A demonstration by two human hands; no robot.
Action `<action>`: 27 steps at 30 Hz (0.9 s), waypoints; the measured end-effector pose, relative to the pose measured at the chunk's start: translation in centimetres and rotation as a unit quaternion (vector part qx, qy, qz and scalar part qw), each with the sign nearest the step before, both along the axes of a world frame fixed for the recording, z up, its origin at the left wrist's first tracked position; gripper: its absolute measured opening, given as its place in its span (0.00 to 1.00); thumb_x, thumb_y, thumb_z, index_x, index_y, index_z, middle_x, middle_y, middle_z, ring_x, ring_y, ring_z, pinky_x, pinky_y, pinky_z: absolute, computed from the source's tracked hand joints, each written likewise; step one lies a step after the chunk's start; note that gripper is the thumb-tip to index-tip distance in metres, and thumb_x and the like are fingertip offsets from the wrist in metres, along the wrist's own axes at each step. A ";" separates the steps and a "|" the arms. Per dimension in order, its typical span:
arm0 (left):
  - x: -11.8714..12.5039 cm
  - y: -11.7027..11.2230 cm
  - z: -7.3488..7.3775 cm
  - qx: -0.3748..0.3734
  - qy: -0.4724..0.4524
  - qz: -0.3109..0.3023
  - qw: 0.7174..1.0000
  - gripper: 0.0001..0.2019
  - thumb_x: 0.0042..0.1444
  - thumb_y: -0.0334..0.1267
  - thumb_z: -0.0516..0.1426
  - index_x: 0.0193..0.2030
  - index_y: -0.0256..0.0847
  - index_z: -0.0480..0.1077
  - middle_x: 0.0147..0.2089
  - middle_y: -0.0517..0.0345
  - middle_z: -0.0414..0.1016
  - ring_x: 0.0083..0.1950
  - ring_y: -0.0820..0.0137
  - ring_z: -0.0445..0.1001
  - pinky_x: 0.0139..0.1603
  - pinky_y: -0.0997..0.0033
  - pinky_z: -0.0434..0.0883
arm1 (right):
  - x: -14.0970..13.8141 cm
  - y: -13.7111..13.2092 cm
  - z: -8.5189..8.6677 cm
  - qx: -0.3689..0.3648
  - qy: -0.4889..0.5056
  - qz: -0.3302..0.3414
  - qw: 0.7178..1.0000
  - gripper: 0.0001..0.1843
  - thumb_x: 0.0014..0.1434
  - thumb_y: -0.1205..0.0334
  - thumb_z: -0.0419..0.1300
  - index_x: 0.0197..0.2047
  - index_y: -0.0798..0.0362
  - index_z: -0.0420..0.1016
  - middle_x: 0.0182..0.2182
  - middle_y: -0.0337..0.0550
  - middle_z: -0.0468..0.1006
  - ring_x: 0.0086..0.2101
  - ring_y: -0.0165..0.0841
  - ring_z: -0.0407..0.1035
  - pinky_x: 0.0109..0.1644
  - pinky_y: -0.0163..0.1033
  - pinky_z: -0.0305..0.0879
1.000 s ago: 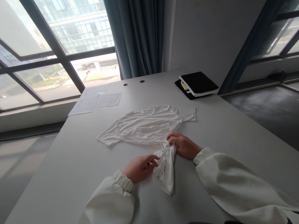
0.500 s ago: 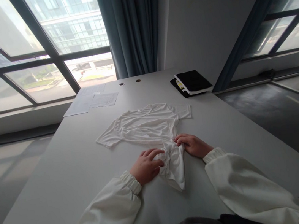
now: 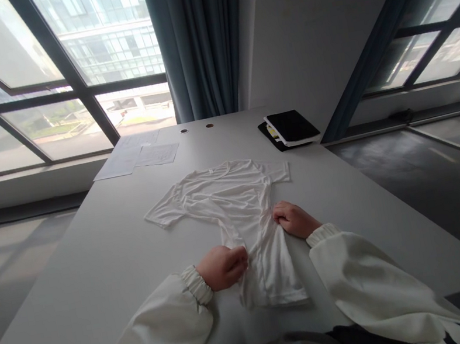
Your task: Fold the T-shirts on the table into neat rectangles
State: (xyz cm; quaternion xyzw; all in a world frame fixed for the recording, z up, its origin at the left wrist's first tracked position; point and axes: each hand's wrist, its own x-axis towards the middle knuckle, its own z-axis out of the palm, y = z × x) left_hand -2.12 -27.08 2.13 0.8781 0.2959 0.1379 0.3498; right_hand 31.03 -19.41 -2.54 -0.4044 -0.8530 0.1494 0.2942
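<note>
A thin white T-shirt [image 3: 229, 196] lies wrinkled on the table, its collar and both short sleeves toward the far side and its hem toward me. My left hand [image 3: 224, 266] is closed on the shirt's left edge, low on the body. Higher up, my right hand [image 3: 294, 219] pinches the right edge with curled fingers. Between the hands the cloth is gathered in folds, and the lower part spreads out toward the hem. The fingertips of both hands are partly hidden.
The white table [image 3: 108, 264] stretches away to a window [image 3: 116, 32] and a blue curtain [image 3: 202, 40]. Paper sheets [image 3: 158, 154] lie at the far left. A black-covered book [image 3: 293, 127] rests on a dark item at the far right. Two round holes are at the back edge.
The bunched lower part of the shirt has opened out, and its hem now lies wider and nearer me. My left hand's fingers have closed on the cloth. My right hand stays at the right edge.
</note>
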 end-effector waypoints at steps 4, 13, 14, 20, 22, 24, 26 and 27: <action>-0.3 0.1 0.5 -0.170 -0.013 -0.063 0.983 0.13 0.72 0.44 0.50 0.38 0.44 0.69 0.25 0.64 0.77 0.28 0.72 0.76 0.34 0.75 0.70 | 0.2 0.0 0.1 0.001 -0.015 -0.020 1.000 0.14 0.49 0.77 0.55 0.29 0.49 0.77 0.27 0.41 0.75 0.34 0.40 0.70 0.46 0.46 0.69; 0.0 2.2 -1.9 0.189 0.049 0.084 0.977 0.21 0.54 0.25 0.57 0.51 0.49 0.79 0.73 0.53 0.69 0.75 0.51 0.62 0.72 0.44 0.62 | -2.7 -0.5 0.0 0.040 -0.035 0.061 0.997 0.30 0.57 0.77 0.56 0.57 0.45 0.82 0.62 0.50 0.74 0.66 0.48 0.63 0.70 0.62 0.62; -0.1 2.4 -2.0 0.188 0.053 0.083 0.977 0.18 0.54 0.25 0.58 0.48 0.48 0.80 0.72 0.54 0.70 0.75 0.52 0.61 0.72 0.44 0.61 | -3.0 -0.5 -0.2 0.038 -0.035 0.070 0.996 0.27 0.57 0.77 0.57 0.54 0.46 0.83 0.61 0.50 0.75 0.66 0.48 0.62 0.71 0.62 0.61; -2.0 2.5 -1.0 0.167 -0.008 0.068 0.984 0.15 0.52 0.26 0.55 0.44 0.46 0.74 0.56 0.55 0.83 0.64 0.61 0.75 0.72 0.52 0.61 | -2.5 -0.2 0.0 0.047 0.038 0.043 0.997 0.14 0.56 0.75 0.59 0.40 0.48 0.80 0.51 0.48 0.82 0.58 0.45 0.70 0.67 0.60 0.66; -3.4 2.4 -0.7 0.161 -0.010 0.088 0.983 0.15 0.50 0.27 0.54 0.42 0.46 0.73 0.49 0.56 0.84 0.56 0.63 0.79 0.72 0.53 0.61 | -1.5 -0.4 0.2 0.056 0.074 0.018 0.995 0.14 0.54 0.75 0.58 0.38 0.47 0.77 0.49 0.47 0.82 0.56 0.44 0.71 0.66 0.59 0.67; -5.1 2.2 -0.7 0.159 -0.002 0.118 0.980 0.15 0.48 0.27 0.53 0.41 0.45 0.73 0.43 0.56 0.83 0.49 0.63 0.80 0.69 0.53 0.65 | -0.2 -0.7 0.4 0.061 0.104 -0.010 0.993 0.14 0.53 0.75 0.56 0.36 0.47 0.73 0.46 0.45 0.83 0.55 0.44 0.72 0.64 0.58 0.68; -6.8 1.8 -0.8 0.152 0.008 0.137 0.979 0.15 0.46 0.28 0.53 0.40 0.44 0.73 0.40 0.55 0.82 0.46 0.62 0.79 0.63 0.56 0.69 | 1.3 -1.0 0.5 0.046 0.115 -0.032 0.992 0.13 0.51 0.75 0.55 0.35 0.46 0.71 0.43 0.45 0.83 0.50 0.44 0.74 0.60 0.55 0.70; -7.6 1.6 -0.9 0.144 0.015 0.143 0.979 0.15 0.46 0.28 0.53 0.40 0.44 0.73 0.40 0.54 0.81 0.47 0.62 0.78 0.60 0.57 0.70 | 2.0 -1.1 0.5 0.031 0.112 -0.037 0.993 0.13 0.51 0.74 0.55 0.34 0.46 0.71 0.41 0.44 0.83 0.48 0.43 0.75 0.57 0.53 0.71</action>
